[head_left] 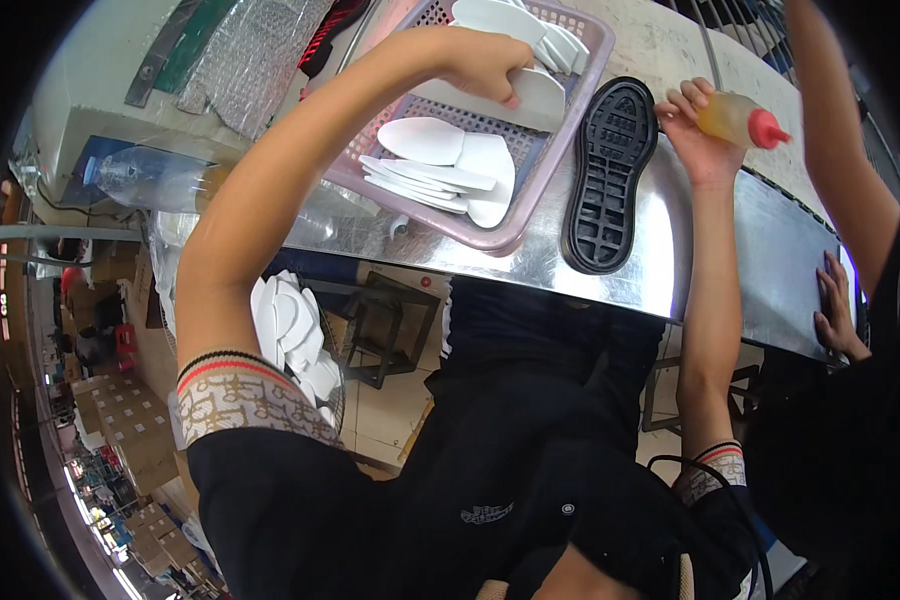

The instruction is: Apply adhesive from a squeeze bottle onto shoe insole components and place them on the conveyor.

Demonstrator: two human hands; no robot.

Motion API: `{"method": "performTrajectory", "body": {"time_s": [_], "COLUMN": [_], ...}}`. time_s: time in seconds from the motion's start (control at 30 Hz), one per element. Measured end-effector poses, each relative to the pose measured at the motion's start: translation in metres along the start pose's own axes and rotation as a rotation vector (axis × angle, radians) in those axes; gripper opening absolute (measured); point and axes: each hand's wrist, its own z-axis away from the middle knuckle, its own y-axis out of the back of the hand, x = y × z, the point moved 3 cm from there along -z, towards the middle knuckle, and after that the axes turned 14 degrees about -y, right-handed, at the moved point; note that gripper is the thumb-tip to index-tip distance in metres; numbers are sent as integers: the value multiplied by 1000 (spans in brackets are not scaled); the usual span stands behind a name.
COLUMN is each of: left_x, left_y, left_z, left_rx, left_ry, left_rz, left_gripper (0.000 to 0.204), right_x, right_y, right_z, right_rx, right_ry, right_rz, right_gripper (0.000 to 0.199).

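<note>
My left hand [485, 68] reaches over a pale pink plastic basket [490, 238], its fingers closed on the edge of a white foam insole [535, 102]. More white insoles lie loose and overlapping in the basket, among them a fanned stack [425, 180]. My right hand [700, 135] grips a squeeze bottle [727, 118] of yellowish liquid, its red nozzle pointing right, away from my palm. Between basket and right hand a black shoe sole [610, 175] lies flat on the metal tabletop, its open grid of cavities facing up.
A clear plastic bottle [145, 178] and bubble wrap [255, 65] lie left of the basket. Below the table edge, white pieces [295, 335] fill a container beside a stool [385, 325]. At right another person's arm hangs close, and a hand [840, 305] rests on the table.
</note>
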Motion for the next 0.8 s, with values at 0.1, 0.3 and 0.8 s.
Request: {"method": "performTrajectory", "body": {"time_s": [0.1, 0.3, 0.8], "left_x": [6, 9, 7], "left_y": [-6, -18, -36], "left_z": [10, 14, 27], "left_rx": [94, 274, 503], "left_ry": [5, -23, -121], "left_rz": [-39, -70, -333], "left_gripper": [38, 51, 53], "right_x": [29, 65, 55], "right_y": [-35, -61, -59], "right_z": [-23, -63, -67], "right_rx": [-69, -131, 109], "right_ry": [-34, -74, -95], "right_rz": [10, 221, 95], "right_gripper": [33, 35, 39]}}
